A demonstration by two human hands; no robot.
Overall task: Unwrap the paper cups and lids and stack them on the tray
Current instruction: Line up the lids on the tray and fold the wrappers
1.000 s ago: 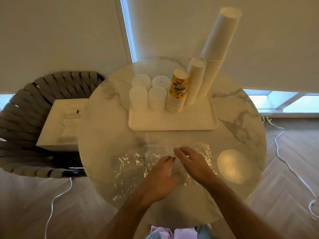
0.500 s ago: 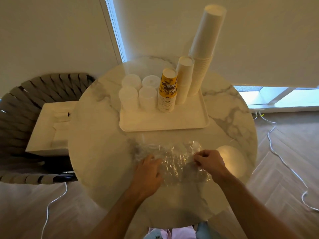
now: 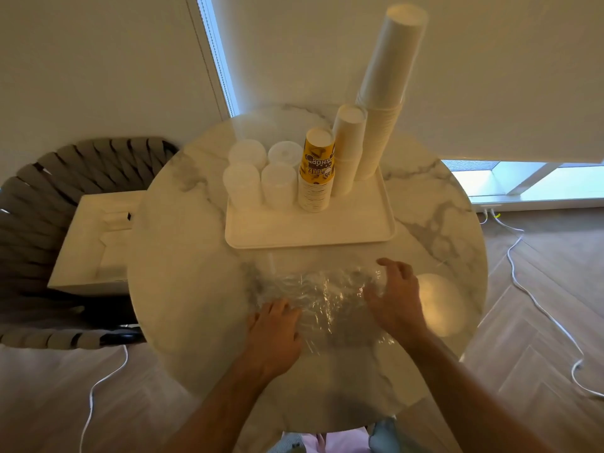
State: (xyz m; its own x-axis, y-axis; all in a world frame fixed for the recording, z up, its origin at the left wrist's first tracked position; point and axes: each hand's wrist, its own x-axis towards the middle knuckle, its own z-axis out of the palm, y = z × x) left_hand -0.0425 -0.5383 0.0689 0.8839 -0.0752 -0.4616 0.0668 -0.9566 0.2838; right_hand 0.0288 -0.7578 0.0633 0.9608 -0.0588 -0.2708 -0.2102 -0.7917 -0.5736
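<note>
1. Marble table [image 3: 183, 289] by a window carries a tray [image 3: 310, 232] at its far side, with cup stacks [image 3: 380, 103] and lid stacks [image 3: 261, 178] already standing on it
2. Clear wrap [image 3: 313, 295] lies crumpled near the tray; left hand [image 3: 274, 331] presses on it with fingers spread, right hand [image 3: 394, 295] rests curled on its right edge, grip unclear
3. Gather the wrap inward gently, keeping clear of the tall stacks
4. Woven chair [image 3: 39, 191] sits left, cables [image 3: 539, 305] trail right

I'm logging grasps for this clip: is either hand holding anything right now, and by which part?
Both hands are on the clear plastic wrap: the left hand presses flat on its near left part, the right hand curls over its right edge. A firm grip cannot be told.
</note>
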